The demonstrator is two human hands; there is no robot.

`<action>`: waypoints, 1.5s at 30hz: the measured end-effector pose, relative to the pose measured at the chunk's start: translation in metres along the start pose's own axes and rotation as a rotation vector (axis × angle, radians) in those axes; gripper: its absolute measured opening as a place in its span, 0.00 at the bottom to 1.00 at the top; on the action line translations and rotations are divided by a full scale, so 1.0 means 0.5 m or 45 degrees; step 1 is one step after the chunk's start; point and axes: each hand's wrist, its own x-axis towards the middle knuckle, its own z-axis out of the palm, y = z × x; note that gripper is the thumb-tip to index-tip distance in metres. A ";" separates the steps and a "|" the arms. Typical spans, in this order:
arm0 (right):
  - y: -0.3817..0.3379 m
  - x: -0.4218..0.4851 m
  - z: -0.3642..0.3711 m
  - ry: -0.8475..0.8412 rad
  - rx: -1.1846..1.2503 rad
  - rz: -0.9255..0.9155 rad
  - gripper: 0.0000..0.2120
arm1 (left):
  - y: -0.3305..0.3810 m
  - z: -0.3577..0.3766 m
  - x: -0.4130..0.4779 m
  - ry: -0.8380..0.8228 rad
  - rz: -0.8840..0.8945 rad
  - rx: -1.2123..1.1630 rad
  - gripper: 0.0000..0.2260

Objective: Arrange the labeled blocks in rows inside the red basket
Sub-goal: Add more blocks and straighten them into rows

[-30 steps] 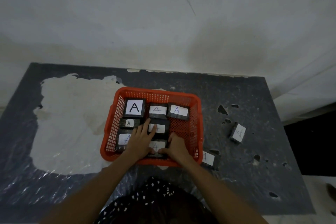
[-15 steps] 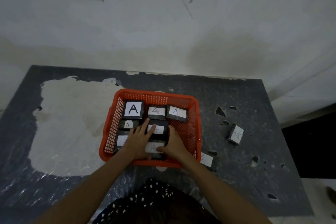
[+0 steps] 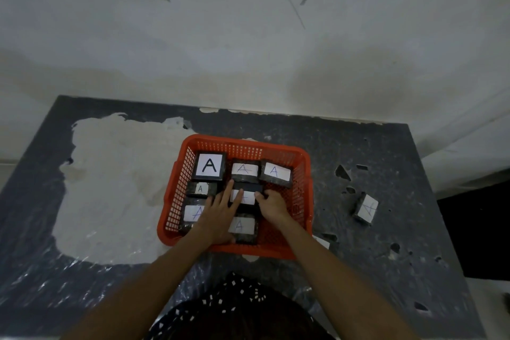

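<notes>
The red basket sits mid-table and holds several dark blocks with white "A" labels. Its back row is a big-label block, a second block and a third. My left hand lies flat with fingers spread on the left side of the middle block. My right hand presses that block's right edge with curled fingers. A front block lies between my wrists. Two more blocks line the left side.
Two labeled blocks lie outside the basket on the dark table: one to the right, another half hidden by my right forearm at the basket's front right corner. A large pale worn patch covers the table's left. A wall rises behind.
Both hands have moved away from me, from the front block to the middle block. The front block's label is now uncovered.
</notes>
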 end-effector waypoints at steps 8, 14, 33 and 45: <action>-0.001 0.006 -0.014 -0.111 0.114 0.070 0.23 | -0.003 0.001 -0.010 0.035 0.041 -0.033 0.54; 0.004 0.002 -0.019 -0.128 0.170 0.137 0.13 | -0.007 0.008 -0.010 -0.039 0.053 -0.071 0.42; 0.017 -0.058 -0.021 -0.248 -0.184 0.058 0.21 | -0.022 0.015 -0.005 0.252 0.095 -0.207 0.25; -0.021 -0.081 -0.132 -0.333 -0.543 0.019 0.08 | -0.028 -0.007 0.053 0.147 0.144 -0.145 0.33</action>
